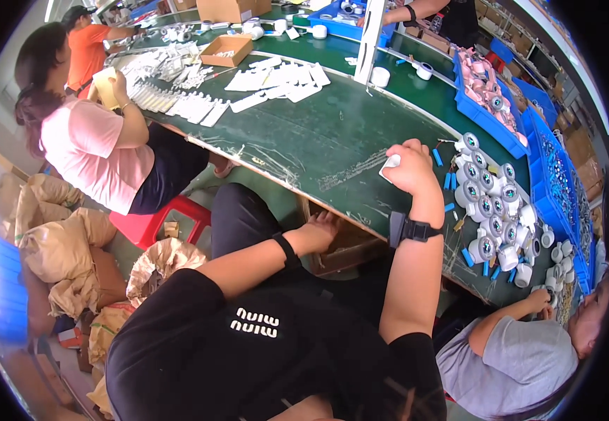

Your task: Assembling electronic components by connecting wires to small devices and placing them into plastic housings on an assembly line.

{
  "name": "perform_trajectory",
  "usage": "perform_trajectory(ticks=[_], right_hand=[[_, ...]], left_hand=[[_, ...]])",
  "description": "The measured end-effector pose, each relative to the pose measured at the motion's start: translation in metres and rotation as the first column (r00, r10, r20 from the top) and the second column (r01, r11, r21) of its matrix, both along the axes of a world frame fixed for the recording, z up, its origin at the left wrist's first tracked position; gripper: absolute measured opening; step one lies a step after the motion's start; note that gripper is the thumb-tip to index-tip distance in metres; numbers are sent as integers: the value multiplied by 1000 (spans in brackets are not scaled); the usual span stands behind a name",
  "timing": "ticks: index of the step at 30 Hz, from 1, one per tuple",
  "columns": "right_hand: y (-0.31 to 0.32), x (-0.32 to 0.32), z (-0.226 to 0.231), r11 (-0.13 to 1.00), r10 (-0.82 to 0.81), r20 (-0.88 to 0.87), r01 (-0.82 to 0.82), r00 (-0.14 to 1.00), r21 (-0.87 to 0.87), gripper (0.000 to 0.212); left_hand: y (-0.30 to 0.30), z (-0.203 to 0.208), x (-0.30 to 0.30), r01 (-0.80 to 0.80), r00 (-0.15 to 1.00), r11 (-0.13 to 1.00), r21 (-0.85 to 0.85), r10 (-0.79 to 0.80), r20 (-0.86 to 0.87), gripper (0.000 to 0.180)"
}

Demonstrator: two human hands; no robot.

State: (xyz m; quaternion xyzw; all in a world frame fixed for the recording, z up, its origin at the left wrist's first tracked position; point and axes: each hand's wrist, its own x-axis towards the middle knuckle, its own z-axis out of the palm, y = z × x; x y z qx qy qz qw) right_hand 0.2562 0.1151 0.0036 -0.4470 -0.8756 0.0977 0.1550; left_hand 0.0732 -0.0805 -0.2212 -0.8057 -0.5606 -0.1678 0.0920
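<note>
My right hand (415, 167) is above the green table near its front edge, fingers closed around a small white plastic piece (391, 167). Most of that piece is hidden by the fingers. My left hand (320, 232) reaches down below the table edge, at the rim of a brown open box (339, 261); its fingertips are partly out of sight. Right of my right hand lies a cluster of white round housings (485, 205) with dark round centres. Blue cylindrical cells (437, 157) with wires lie beside them.
Rows of flat white plastic parts (178, 105) and a small cardboard tray (226, 50) lie at the far left. Blue crates (483, 116) line the right side, one with pink parts. People sit at left (87, 140) and right (522, 358). Paper sacks (66, 242) stand on the floor.
</note>
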Motion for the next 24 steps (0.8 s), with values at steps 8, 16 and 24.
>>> perform_trajectory(ticks=[8, 16, 24], right_hand=[[-7, -11, 1, 999, -44, 18, 44, 999, 19, 53], [1, -4, -6, 996, -86, -2, 86, 996, 39, 52], [-2, -9, -7, 999, -12, -140, 18, 990, 40, 61]], left_hand=[[4, 230, -44, 800, 560, 207, -563, 75, 825, 19], [151, 213, -186, -353, 924, 932, 80, 361, -128, 35], [99, 233, -102, 31, 999, 997, -76, -34, -32, 26]])
